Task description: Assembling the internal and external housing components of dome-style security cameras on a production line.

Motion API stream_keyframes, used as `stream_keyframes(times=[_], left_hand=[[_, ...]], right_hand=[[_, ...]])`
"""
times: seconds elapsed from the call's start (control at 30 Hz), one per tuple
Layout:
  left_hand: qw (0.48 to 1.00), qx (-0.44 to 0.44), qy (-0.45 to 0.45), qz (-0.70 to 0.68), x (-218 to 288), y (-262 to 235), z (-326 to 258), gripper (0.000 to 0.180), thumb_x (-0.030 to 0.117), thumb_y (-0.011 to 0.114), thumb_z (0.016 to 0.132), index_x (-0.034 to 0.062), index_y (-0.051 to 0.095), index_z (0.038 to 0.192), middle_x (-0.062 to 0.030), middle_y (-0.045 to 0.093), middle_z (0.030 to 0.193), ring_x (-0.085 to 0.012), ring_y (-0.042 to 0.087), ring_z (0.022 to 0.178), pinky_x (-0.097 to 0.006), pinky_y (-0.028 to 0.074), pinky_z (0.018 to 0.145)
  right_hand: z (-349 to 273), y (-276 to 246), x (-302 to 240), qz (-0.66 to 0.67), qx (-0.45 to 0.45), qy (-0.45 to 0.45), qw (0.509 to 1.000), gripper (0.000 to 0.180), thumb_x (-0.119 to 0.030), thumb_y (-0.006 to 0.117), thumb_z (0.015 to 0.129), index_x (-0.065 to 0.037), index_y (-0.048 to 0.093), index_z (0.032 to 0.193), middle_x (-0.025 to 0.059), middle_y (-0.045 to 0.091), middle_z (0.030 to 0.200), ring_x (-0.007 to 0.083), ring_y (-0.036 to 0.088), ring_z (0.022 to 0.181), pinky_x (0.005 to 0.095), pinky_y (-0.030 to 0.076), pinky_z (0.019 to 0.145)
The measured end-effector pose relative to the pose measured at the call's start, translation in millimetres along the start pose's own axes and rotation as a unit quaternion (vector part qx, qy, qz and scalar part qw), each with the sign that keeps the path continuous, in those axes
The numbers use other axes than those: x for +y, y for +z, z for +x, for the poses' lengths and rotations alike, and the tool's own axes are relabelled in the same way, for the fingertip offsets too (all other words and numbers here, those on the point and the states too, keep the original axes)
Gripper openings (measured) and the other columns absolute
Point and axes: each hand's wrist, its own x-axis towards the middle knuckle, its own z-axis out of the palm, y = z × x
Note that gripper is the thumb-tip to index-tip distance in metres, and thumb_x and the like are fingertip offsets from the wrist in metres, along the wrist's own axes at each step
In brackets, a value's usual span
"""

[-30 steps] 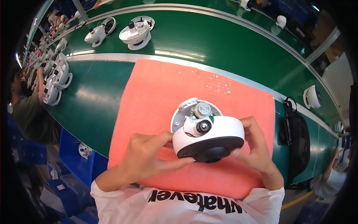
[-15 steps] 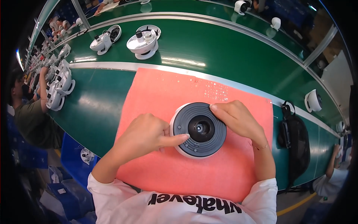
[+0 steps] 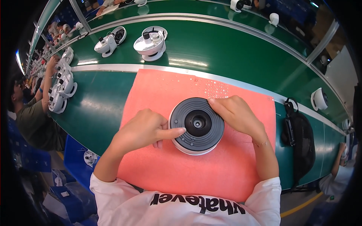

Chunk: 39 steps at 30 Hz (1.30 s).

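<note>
Head view, w/ pink mat as landmark: round dome-camera unit, dark ribbed face up, white rim below, lens at centre, sits mid-mat. Left hand at unit's left edge, index finger laid out onto dark face, other fingers curled against its side. Right hand on unit's upper-right rim, fingers bent over edge, touching. Beyond mat's far edge, on green belt: two white camera assemblies. Right of mat: black bag

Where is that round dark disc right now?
The round dark disc lies mid-frame on the pink mat, between the left hand and right hand.
</note>
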Motion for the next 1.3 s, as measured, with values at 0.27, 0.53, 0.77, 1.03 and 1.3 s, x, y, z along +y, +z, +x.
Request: stream_keyframes(times=[0.27, 0.53, 0.77, 1.03, 1.3], left_hand=[[0.999, -0.051, 0.015, -0.006, -12.5, -12.9, 1.0, 0.050, 0.044, 0.063, 0.078, -0.0005, 0.061, 0.056, -0.0077, 0.055, 0.046, -0.0150, 0.058, 0.043, -0.025, 0.046, 0.047], [0.998, -0.059, 0.006, 0.003, -12.7, -15.6, 2.4, 0.051, 0.047, 0.062, 0.077, -0.0002, 0.063, 0.058, -0.0084, 0.056, 0.047, -0.0155, 0.059, 0.046, -0.025, 0.047, 0.049], [0.997, -0.070, 0.006, 0.042, -11.9, -22.6, -0.2, 0.052, 0.049, 0.062, 0.077, -0.0002, 0.063, 0.058, -0.0083, 0.057, 0.048, -0.0159, 0.060, 0.047, -0.025, 0.047, 0.050], [0.997, -0.071, 0.024, 0.036, -19.5, -26.2, -2.1, 0.054, 0.050, 0.061, 0.077, -0.0011, 0.063, 0.060, -0.0082, 0.057, 0.048, -0.0159, 0.061, 0.048, -0.025, 0.048, 0.050], [0.996, -0.067, 0.004, 0.052, -17.8, -27.8, -1.2, 0.055, 0.052, 0.060, 0.077, -0.0006, 0.063, 0.059, -0.0079, 0.055, 0.047, -0.0167, 0.060, 0.046, -0.025, 0.047, 0.050]], right_hand=[[-6.1, 0.4, -21.8, -0.054, -0.057, 0.100, 0.992, 0.038, -0.028, 0.040, 0.092, -0.002, 0.058, 0.071, 0.0171, 0.053, 0.061, 0.0339, 0.052, 0.057, 0.0413, 0.040, 0.057], [-7.9, 7.8, -44.7, -0.019, 0.097, -0.160, 0.982, 0.038, -0.032, 0.072, 0.069, -0.004, 0.060, 0.091, 0.0088, 0.052, 0.092, 0.0256, 0.050, 0.087, 0.0379, 0.041, 0.077], [-5.2, -1.1, -62.3, 0.012, -0.007, -0.200, 0.980, 0.037, -0.009, 0.064, 0.072, -0.006, 0.060, 0.108, 0.0085, 0.054, 0.101, 0.0258, 0.050, 0.091, 0.0372, 0.040, 0.083], [6.0, 9.2, -60.1, 0.020, -0.050, -0.270, 0.961, 0.042, -0.009, 0.064, 0.072, -0.003, 0.054, 0.112, 0.0109, 0.056, 0.103, 0.0282, 0.052, 0.101, 0.0372, 0.042, 0.087], [0.2, 5.0, -73.7, 0.018, 0.008, -0.126, 0.992, 0.040, -0.010, 0.070, 0.070, -0.002, 0.050, 0.103, 0.0119, 0.054, 0.096, 0.0292, 0.054, 0.089, 0.0368, 0.045, 0.073]])
